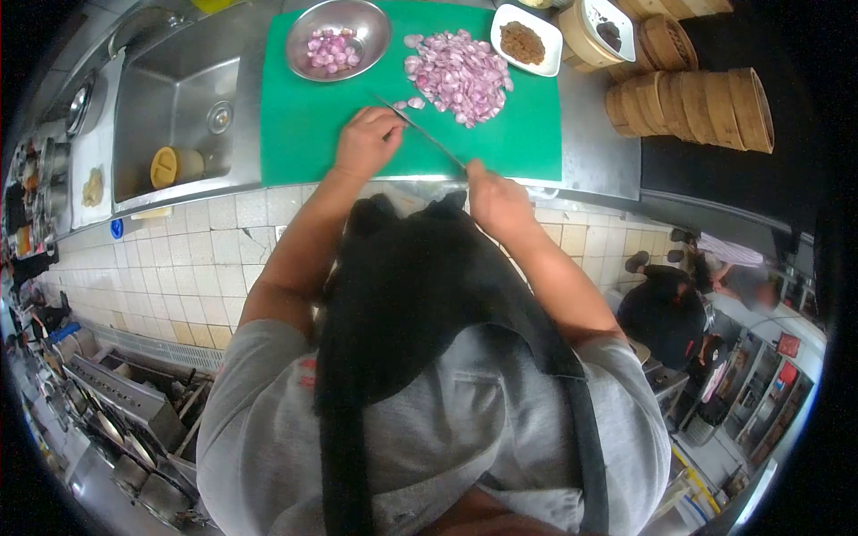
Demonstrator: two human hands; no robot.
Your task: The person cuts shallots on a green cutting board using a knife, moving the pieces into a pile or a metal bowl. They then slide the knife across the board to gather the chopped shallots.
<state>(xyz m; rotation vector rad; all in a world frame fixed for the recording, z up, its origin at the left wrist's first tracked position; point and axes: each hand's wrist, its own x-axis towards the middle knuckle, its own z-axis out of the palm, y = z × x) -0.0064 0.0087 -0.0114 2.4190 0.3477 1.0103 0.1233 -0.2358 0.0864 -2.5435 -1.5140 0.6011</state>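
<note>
Head view: my right hand [497, 198] is clamped on the knife [427, 136], its blade lying across the green board [304, 125]. My left hand [368, 140] is curled by the blade, fingers bunched. The pile of sliced shallots [460, 76] is big, so mostly done; some are left in the bowl [379, 29].

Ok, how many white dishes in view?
2. One dish of brown food at the far right corner of the green board; the other dish on a bamboo steamer beside it. More may be hidden.

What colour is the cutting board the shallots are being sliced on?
The cutting board is plain green, shown clearly in the head view.
</note>
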